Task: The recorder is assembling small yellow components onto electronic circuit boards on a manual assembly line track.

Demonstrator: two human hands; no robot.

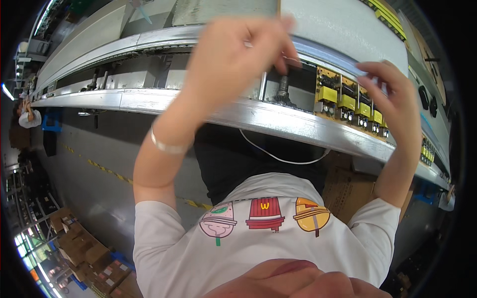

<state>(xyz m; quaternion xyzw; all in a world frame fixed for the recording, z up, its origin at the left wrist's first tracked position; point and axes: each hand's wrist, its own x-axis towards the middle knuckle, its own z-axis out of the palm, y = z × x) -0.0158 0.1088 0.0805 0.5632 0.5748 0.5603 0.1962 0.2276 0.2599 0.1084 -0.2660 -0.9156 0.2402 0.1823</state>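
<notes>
My left hand (pixel 241 57) is raised above the conveyor rails, blurred by motion, with its fingers curled in. A small pale glint shows among those fingers, too smeared to name. My right hand (pixel 392 89) hovers over the right end of a row of circuit boards (pixel 348 102), fingers bent and apart, with nothing visible between them. Each tan board carries a yellow block-shaped component, dark parts and small cylinders. The boards stand side by side between the metal rails. My right hand hides part of the row's far end.
A silver rail (pixel 278 121) runs along the near side of the line. Between the rails stands a threaded metal post (pixel 283 87). A white cable (pixel 283 160) hangs below. Cardboard boxes (pixel 92 253) are stacked at lower left; another person (pixel 30 116) is far left.
</notes>
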